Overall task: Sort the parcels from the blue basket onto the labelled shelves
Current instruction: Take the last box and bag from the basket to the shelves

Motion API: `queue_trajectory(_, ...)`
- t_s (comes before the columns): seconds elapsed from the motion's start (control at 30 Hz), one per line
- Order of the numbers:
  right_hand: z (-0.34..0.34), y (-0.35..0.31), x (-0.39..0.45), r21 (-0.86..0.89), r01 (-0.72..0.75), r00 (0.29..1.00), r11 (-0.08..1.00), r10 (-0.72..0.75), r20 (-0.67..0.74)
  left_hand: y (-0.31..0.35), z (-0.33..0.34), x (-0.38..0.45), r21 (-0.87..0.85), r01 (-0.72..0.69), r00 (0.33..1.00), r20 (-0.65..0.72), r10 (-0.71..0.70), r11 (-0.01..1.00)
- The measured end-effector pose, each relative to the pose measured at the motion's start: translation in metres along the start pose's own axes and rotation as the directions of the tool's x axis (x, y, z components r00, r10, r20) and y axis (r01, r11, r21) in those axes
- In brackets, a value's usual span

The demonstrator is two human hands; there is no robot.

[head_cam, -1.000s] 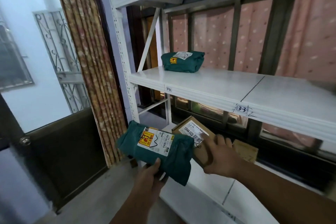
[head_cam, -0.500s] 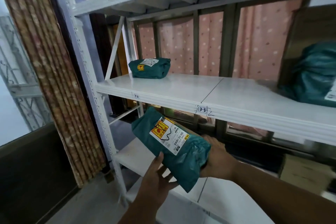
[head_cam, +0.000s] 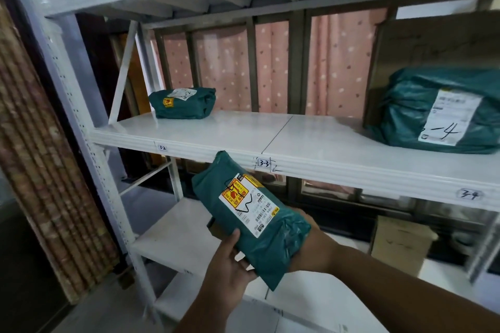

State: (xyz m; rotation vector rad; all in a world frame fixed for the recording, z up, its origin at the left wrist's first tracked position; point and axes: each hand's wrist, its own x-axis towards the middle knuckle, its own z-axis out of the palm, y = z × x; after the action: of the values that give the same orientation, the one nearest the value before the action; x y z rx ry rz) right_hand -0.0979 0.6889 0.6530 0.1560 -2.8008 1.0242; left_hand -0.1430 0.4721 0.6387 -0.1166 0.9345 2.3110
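I hold a green plastic-wrapped parcel (head_cam: 254, 224) with a white and yellow label, tilted, just below the front edge of the middle shelf (head_cam: 243, 130) near the tag "3-3" (head_cam: 263, 163). My left hand (head_cam: 230, 262) grips its near end from below, thumb on top. My right hand (head_cam: 311, 246) is mostly hidden behind the parcel. A brown corner of a cardboard box (head_cam: 213, 227) peeks out beneath it. Edge tags "3-2" (head_cam: 162, 147) and "3-4" (head_cam: 470, 194) mark the other sections.
A small green parcel (head_cam: 184, 103) lies at the shelf's back left. A large green parcel (head_cam: 438, 111) sits at the right against a cardboard sheet (head_cam: 433, 40). A cardboard box (head_cam: 400, 243) stands on the lower shelf. The white upright post (head_cam: 81, 143) and a patterned curtain (head_cam: 40, 157) are at left.
My view has swung right along the rack, bringing the large green parcel in. The held parcel has risen toward the middle shelf edge and now covers the box in my right hand.
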Motion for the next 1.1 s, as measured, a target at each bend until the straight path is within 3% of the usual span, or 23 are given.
queue_trajectory(0.1, -0.010, 0.007, -0.003, -0.140, 0.043, 0.999, 0.989, -0.041, 0.016, -0.006, -0.001, 0.003, -0.038, -0.030, 0.999, -0.023, 0.029, 0.999)
queue_trajectory(0.17, -0.019, 0.005, -0.004, -0.140, -0.050, 0.996, 0.989, 0.038, -0.083, -0.010, -0.001, 0.002, -0.057, -0.060, 0.997, -0.056, 0.057, 0.997)
queue_trajectory(0.23, -0.033, -0.008, -0.009, 0.086, -0.136, 0.960, 0.987, 0.152, -0.234, -0.013, -0.003, 0.002, -0.033, -0.070, 0.994, -0.088, 0.067, 0.997)
queue_trajectory(0.27, -0.037, -0.012, -0.012, 0.249, -0.161, 0.949, 0.955, 0.219, -0.227, -0.015, -0.004, 0.002, -0.015, -0.069, 0.993, -0.097, 0.067, 0.998)
queue_trajectory(0.33, -0.043, -0.019, -0.015, 0.448, -0.241, 0.947, 0.861, 0.309, -0.084, -0.019, -0.004, 0.001, 0.022, -0.055, 0.995, -0.088, 0.056, 0.998)
queue_trajectory(0.43, -0.044, -0.019, -0.018, 0.554, -0.290, 0.945, 0.780, 0.324, 0.039, -0.030, 0.003, 0.002, 0.092, -0.015, 0.998, -0.052, 0.020, 0.996)
queue_trajectory(0.57, -0.047, -0.012, -0.022, 0.578, -0.335, 0.923, 0.744, 0.382, 0.044, -0.045, 0.007, 0.008, 0.115, 0.053, 0.997, -0.057, -0.047, 0.992)
queue_trajectory(0.67, -0.064, -0.011, -0.027, 0.559, -0.360, 0.906, 0.747, 0.423, 0.019, -0.050, 0.009, 0.008, 0.251, 0.108, 0.994, -0.050, -0.099, 0.962)
queue_trajectory(0.9, -0.098, 0.012, -0.057, 0.536, -0.402, 0.867, 0.742, 0.496, -0.036, -0.062, 0.003, 0.005, 0.617, 0.198, 0.980, -0.099, -0.175, 0.762)
queue_trajectory(1.1, -0.123, 0.055, -0.104, 0.569, -0.418, 0.808, 0.708, 0.576, -0.124, -0.086, -0.011, 0.016, 0.609, 0.206, 0.974, -0.203, -0.101, 0.766)
